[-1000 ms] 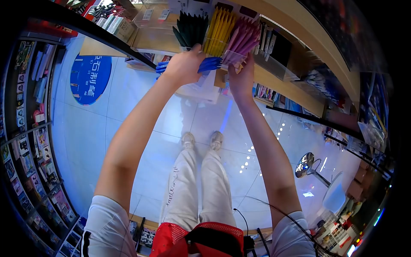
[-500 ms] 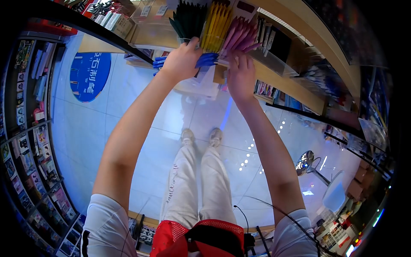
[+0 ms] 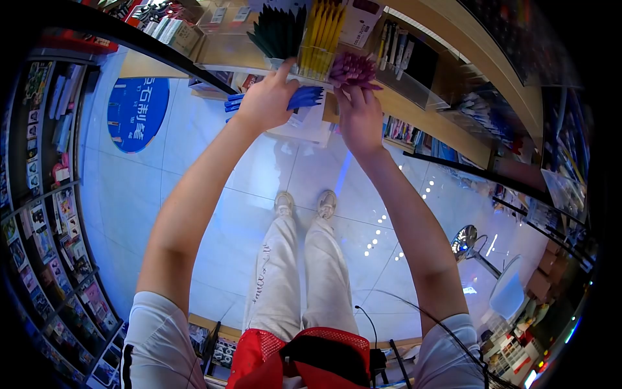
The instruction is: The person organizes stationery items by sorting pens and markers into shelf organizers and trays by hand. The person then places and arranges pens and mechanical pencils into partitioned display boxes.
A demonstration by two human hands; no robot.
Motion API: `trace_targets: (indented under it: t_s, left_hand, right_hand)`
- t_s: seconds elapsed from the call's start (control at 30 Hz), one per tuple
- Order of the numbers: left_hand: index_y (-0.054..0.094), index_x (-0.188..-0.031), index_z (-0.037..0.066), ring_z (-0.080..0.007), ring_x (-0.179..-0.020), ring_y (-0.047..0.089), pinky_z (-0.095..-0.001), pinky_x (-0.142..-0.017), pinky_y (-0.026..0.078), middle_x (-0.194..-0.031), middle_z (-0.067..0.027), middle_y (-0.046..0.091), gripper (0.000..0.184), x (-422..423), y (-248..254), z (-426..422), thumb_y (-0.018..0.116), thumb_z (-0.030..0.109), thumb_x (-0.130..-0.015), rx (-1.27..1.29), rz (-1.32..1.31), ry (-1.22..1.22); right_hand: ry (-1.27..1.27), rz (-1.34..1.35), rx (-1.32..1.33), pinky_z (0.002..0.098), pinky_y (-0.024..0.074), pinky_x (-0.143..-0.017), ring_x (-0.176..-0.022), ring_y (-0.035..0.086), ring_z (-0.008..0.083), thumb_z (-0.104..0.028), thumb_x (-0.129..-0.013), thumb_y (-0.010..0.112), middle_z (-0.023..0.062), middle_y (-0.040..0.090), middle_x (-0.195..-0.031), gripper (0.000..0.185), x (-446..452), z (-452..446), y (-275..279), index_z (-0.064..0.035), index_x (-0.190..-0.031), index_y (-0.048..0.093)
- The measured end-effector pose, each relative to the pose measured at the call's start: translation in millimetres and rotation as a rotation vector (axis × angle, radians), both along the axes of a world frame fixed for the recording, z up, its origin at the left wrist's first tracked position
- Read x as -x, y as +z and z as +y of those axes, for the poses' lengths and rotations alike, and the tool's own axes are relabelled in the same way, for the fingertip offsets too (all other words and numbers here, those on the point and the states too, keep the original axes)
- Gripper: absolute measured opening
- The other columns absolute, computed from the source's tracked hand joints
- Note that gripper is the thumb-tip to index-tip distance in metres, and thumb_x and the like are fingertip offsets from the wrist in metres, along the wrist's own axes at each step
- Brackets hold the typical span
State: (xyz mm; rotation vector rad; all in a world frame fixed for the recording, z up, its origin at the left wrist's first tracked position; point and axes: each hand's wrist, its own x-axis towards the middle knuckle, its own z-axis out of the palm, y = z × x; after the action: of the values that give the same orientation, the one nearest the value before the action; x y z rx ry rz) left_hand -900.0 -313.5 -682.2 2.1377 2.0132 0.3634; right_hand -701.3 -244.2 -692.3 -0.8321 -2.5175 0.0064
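A bundle of blue pens (image 3: 306, 97) lies crosswise in my left hand (image 3: 267, 100), with the ends sticking out on both sides. That hand's index finger reaches up to the clear holder of dark green pens (image 3: 278, 32). My right hand (image 3: 361, 120) grips the lower part of a bundle of pink pens (image 3: 354, 68), whose tips face up toward me. Its fingers are partly hidden by the bundle. Between the two hands, yellow pens (image 3: 322, 32) stand upright in a clear compartment. A white printed card (image 3: 360, 23) shows behind the pink bundle.
The wooden display shelf (image 3: 421, 107) runs along the top right, with black and white pens (image 3: 396, 48) in a clear bin. Small boxes (image 3: 172, 32) sit at the upper left. A dark rack of goods (image 3: 48, 259) stands left, and a stool (image 3: 505, 285) at right.
The pink bundle has tipped toward me in my right hand and come lower, uncovering the white card. My left hand has shifted slightly left and down with the blue pens.
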Motion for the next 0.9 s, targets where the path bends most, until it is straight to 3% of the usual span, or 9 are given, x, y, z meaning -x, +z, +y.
trace_targets:
  t_s: [0.27,0.47,0.67,0.9]
  left_hand:
    - [0.063,-0.091,0.005,-0.0283,-0.097,0.058,-0.0372,-0.077,0.051,-0.138,-0.0133,0.031,0.032,-4.1,-1.9,-3.6,0.068,0.008,-0.06,0.014,-0.013,0.037]
    - [0.064,-0.092,0.004,-0.0303,-0.096,0.058,-0.0377,-0.077,0.051,-0.14,-0.0145,0.03,0.033,-6.9,-3.6,-3.1,0.068,0.009,-0.06,0.019,-0.017,0.049]
    - [0.065,-0.091,0.003,-0.0327,-0.097,0.059,-0.0382,-0.083,0.049,-0.142,-0.0158,0.026,0.033,-10.4,1.3,-3.2,0.069,0.011,-0.059,0.056,-0.007,0.063]
    - [0.065,-0.093,0.004,-0.0332,-0.093,0.06,-0.0386,-0.084,0.049,-0.143,-0.0162,0.025,0.035,-10.5,-0.1,-3.4,0.07,0.012,-0.059,0.077,-0.013,0.056]
  right_hand:
    - [0.002,0.03,0.017,0.0391,0.0417,-0.086,-0.103,0.05,0.0267,-0.004,-0.074,0.053,0.0121,0.051,-0.116,0.039,1.1,-10.6,-5.5,-0.0022,-0.114,0.056]
    - [-0.035,0.289,0.05,0.0393,0.0453,-0.082,-0.095,0.055,0.0329,0.003,-0.074,0.052,0.0164,0.056,-0.105,0.039,19.7,1.3,15.6,0.0002,-0.113,0.055]
    - [0.247,0.477,0.132,0.0399,0.0478,-0.079,-0.091,0.057,0.0334,0.008,-0.07,0.051,0.0173,0.057,-0.103,0.042,30.7,20.2,11.6,-0.0001,-0.111,0.056]
    - [0.166,0.173,-0.01,0.0379,0.0493,-0.079,-0.094,0.057,0.0324,0.005,-0.07,0.057,0.0122,0.054,-0.114,0.05,41.3,31.0,14.8,-0.0022,-0.12,0.052]
